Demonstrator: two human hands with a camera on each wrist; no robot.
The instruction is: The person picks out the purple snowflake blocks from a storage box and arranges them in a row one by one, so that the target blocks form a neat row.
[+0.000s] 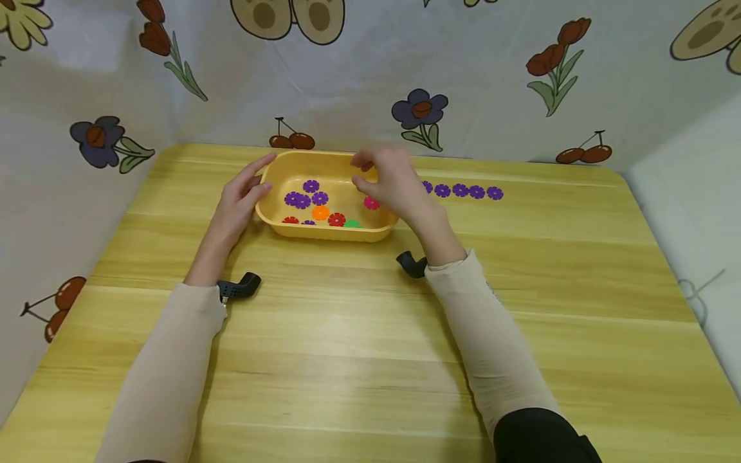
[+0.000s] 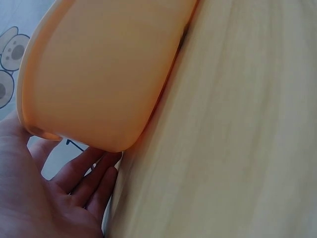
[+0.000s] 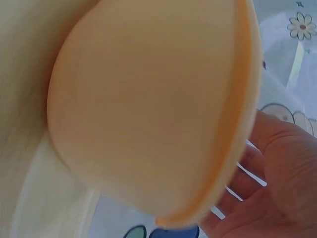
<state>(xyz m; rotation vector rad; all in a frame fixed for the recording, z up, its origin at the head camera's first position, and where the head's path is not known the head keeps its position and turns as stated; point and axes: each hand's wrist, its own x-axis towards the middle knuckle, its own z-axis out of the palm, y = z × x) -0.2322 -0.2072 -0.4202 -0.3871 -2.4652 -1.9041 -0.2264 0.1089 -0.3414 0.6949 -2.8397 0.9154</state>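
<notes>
Fabric sleeves (image 1: 155,379), rounded plastic tub (image 1: 327,234)

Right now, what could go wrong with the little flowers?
The right hand might brush the row of purple flowers, which looks close to its wrist in the head view, and nudge it crooked. The left hand touches the yellow tray; a hard push could perhaps slide it and jiggle the flowers inside.

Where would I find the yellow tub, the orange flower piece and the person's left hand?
Yellow tub (image 1: 324,235): head view, on its near wall.
Orange flower piece (image 1: 320,213): head view, around its middle.
Left hand (image 1: 234,196): head view, on the back of the hand.
</notes>
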